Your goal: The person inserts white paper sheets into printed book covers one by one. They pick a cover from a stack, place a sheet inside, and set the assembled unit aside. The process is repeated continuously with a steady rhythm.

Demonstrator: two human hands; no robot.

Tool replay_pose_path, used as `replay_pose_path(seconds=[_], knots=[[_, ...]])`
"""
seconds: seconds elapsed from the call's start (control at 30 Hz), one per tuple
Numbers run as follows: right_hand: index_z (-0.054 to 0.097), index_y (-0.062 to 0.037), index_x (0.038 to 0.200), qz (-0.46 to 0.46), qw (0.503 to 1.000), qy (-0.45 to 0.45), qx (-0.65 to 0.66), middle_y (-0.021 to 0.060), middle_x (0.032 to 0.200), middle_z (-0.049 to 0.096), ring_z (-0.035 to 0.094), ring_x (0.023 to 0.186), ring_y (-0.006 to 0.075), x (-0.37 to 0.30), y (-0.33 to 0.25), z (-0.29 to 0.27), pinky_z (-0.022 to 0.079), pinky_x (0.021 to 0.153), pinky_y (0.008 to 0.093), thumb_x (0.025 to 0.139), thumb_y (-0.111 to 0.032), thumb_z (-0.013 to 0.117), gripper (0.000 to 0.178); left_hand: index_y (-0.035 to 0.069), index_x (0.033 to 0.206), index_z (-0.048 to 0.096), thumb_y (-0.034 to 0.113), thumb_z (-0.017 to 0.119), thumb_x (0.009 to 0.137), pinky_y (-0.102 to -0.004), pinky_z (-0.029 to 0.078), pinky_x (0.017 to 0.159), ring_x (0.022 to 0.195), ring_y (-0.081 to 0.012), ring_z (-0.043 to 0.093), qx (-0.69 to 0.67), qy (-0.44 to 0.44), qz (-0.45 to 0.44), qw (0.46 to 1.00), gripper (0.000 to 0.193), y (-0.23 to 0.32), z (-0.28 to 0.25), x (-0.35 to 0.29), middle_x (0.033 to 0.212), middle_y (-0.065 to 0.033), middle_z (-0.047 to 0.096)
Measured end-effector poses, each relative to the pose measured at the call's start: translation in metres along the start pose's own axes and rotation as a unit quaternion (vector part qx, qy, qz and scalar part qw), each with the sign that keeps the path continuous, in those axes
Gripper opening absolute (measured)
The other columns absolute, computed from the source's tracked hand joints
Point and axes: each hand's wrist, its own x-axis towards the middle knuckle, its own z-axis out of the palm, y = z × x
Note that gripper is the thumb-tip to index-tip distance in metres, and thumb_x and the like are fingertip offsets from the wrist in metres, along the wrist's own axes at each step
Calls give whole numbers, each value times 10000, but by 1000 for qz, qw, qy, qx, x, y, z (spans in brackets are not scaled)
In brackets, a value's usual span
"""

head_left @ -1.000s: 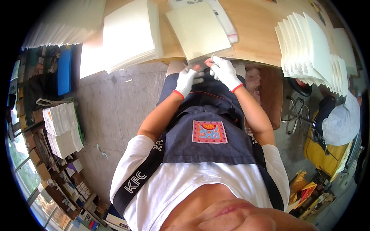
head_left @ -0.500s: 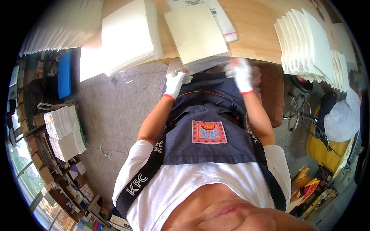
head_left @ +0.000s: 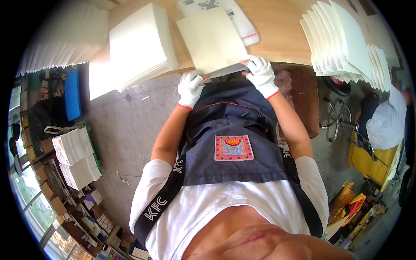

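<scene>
A cream sheet or card stack (head_left: 212, 39) lies at the table's near edge, apparently inside a clear plastic bag. The bag's see-through flap (head_left: 226, 70) hangs over that edge toward me as a greyish strip. My left hand (head_left: 190, 89), in a white fingertip-less glove, pinches the flap's left end. At its right end, my right hand (head_left: 261, 74), gloved alike, grips the plastic between thumb and fingers. Under the cream sheet's far right side lies a pile of printed clear bags (head_left: 242, 24) with a pink line along one end.
A thick stack of white sheets (head_left: 138, 43) stands to the left, with more paper piles (head_left: 65, 39) beyond it. Fanned cream cards (head_left: 338, 43) fill the table's right side. A brown stool or box (head_left: 303, 104) and a wheeled chair (head_left: 336, 117) are below right.
My right hand has moved left and slightly up, and now holds the flap still where it was blurred before. My left hand has shifted slightly left. The view has shifted a little.
</scene>
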Motion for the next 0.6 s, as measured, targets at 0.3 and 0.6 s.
replay_pose_path(seconds=[0.3, 0.6], knots=[[508, -115, 854, 307, 950, 34, 35, 126, 800, 626, 602, 706, 345, 15, 0, 26, 454, 607, 462, 829, -382, 549, 272, 69, 923, 506, 120, 636, 829, -219, 412, 556, 647, -78, 492, -500, 199, -531, 655, 168, 14, 21, -10, 799, 5, 551], [506, -17, 1184, 389, 669, -169, 611, 43, 703, 623, 484, 471, 66, -5, -2, 35, 355, 400, 200, 884, -176, 455, 344, -37, 1029, 612, 114, 605, 842, -218, 411, 685, 762, -70, 495, -336, 47, -373, 863, 241, 50, -88, 55, 827, 4, 587]])
